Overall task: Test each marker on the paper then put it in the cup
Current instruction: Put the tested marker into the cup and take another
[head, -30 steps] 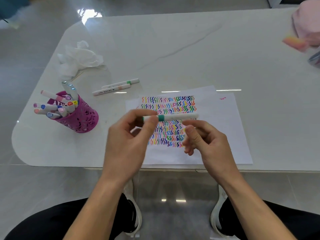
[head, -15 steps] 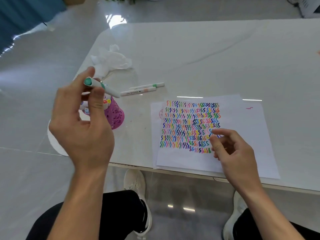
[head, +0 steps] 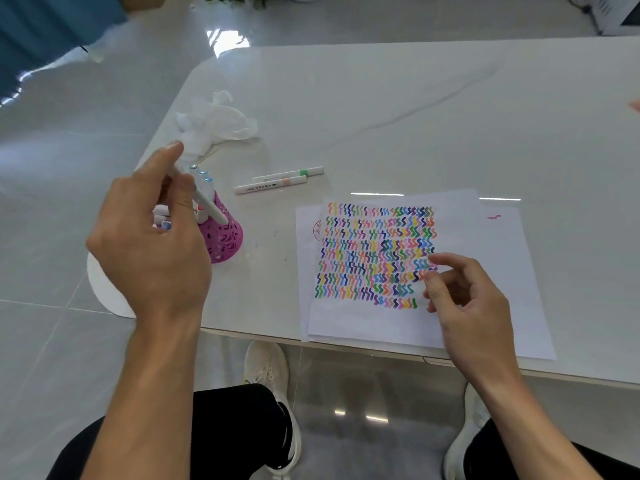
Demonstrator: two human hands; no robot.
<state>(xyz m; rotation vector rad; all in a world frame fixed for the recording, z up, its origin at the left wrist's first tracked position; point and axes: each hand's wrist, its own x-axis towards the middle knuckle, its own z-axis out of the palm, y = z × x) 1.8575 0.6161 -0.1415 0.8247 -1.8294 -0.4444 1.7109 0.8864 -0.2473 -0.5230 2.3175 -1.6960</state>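
Note:
My left hand (head: 152,237) pinches a white marker (head: 211,207) between thumb and fingers, tilted, its lower end over the pink perforated cup (head: 223,239). Several markers with coloured caps stand in that cup, partly hidden by my hand. The white paper (head: 485,244) lies at the table's near edge, covered with rows of coloured squiggles. My right hand (head: 464,299) hovers over the paper's lower right part, fingers loosely curled, holding nothing. Two white markers (head: 277,180) lie side by side on the table beyond the cup.
A crumpled white tissue (head: 214,123) lies at the table's left, behind the cup. The white table (head: 415,116) has a rounded near-left corner just beside the cup. My knees and white shoes show below the table edge.
My left hand carried the green-banded marker from above the paper leftward to the cup, then lowered it toward the cup's mouth. My right hand let go and stayed over the paper.

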